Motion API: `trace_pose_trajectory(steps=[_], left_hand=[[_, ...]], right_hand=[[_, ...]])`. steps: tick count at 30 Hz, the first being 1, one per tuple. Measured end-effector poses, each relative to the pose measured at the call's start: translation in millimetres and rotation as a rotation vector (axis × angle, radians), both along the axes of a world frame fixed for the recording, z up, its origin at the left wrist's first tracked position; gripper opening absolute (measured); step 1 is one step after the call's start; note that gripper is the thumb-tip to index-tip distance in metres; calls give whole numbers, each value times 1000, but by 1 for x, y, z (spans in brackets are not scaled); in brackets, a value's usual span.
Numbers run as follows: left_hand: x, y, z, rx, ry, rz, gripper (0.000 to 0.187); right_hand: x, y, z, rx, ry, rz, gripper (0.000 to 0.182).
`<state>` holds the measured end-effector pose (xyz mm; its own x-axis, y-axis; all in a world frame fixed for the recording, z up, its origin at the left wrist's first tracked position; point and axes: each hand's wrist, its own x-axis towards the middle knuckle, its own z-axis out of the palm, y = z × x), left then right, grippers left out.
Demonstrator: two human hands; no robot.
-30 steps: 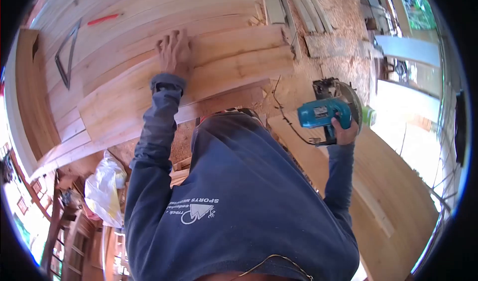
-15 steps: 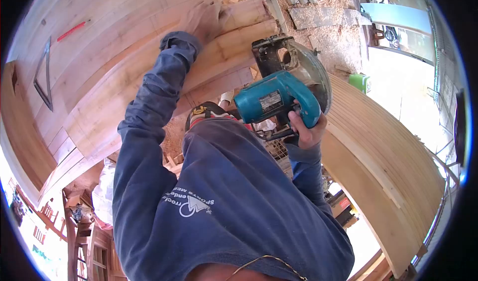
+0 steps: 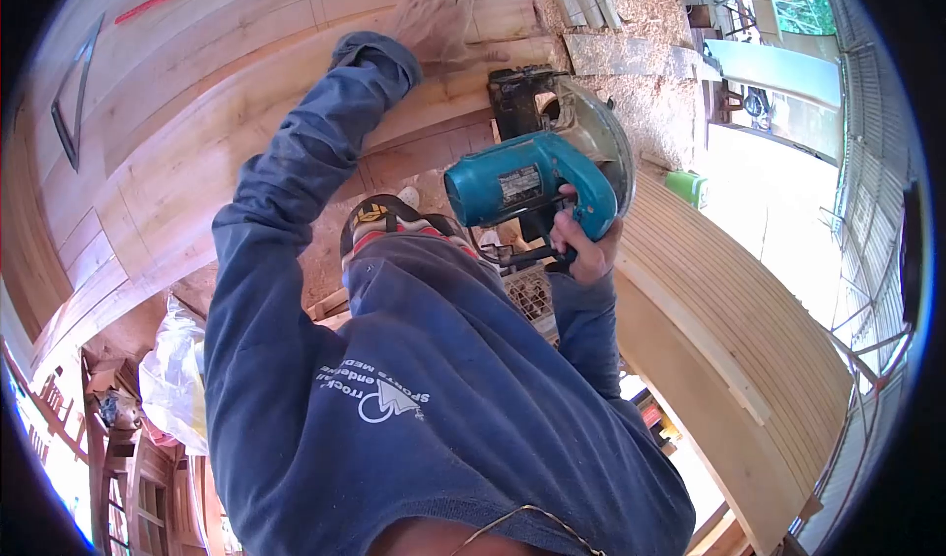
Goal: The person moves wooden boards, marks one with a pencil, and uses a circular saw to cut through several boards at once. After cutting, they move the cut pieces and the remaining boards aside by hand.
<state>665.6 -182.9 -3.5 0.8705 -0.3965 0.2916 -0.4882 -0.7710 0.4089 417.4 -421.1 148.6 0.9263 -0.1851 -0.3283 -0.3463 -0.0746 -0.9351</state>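
My left hand (image 3: pixel 430 26) lies on the edge of a wooden board (image 3: pixel 443 93), fingers spread and pointing away from me. My right hand (image 3: pixel 588 248) is wrapped round the rear handle of a teal circular saw (image 3: pixel 498 183). The front of the saw's base meets the board's right end; the blade guard faces right, and the blade itself cannot be made out. On the broad wooden surface (image 3: pixel 197 112) at the left lie a red pencil-like item (image 3: pixel 148 6) and a metal square (image 3: pixel 71 103).
Stacked grooved boards (image 3: pixel 729 290) stretch along the right, with a loose strip (image 3: pixel 690 329) on them. A green box (image 3: pixel 687 189) stands beyond. Sawdust (image 3: pixel 641 103) covers the ground at the top. A plastic bag (image 3: pixel 175 369) and wooden furniture (image 3: pixel 148 487) are at the lower left.
The view has shifted a little. My left hand now lies flatter, with its fingers more spread. The saw, still in my right hand, appears slightly further left, near the board's end.
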Motion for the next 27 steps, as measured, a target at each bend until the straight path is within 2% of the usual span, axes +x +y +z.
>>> trace_pose_trajectory(steps=[2,5,8,11,17,20,27], left_hand=[[3,-2,-3,79,-25,-27,119],[0,-1,3,130,68,-68,134],[-4,1,18,104,103,-120,138],[-3,0,11,94,48,-91,135],[-2,2,11,73,28,-81,127],[-1,1,10,47,83,-116,129],[-3,1,4,42,-8,-105,128]], right_hand=[[1,5,3,15,-6,2,37],[2,5,4,50,15,2,35],[3,4,5,63,-4,17,34],[4,-5,0,6,-34,100,41],[8,4,-2,-86,25,62,16],[12,13,10,-73,30,40,17],[10,7,5,-78,23,54,17]])
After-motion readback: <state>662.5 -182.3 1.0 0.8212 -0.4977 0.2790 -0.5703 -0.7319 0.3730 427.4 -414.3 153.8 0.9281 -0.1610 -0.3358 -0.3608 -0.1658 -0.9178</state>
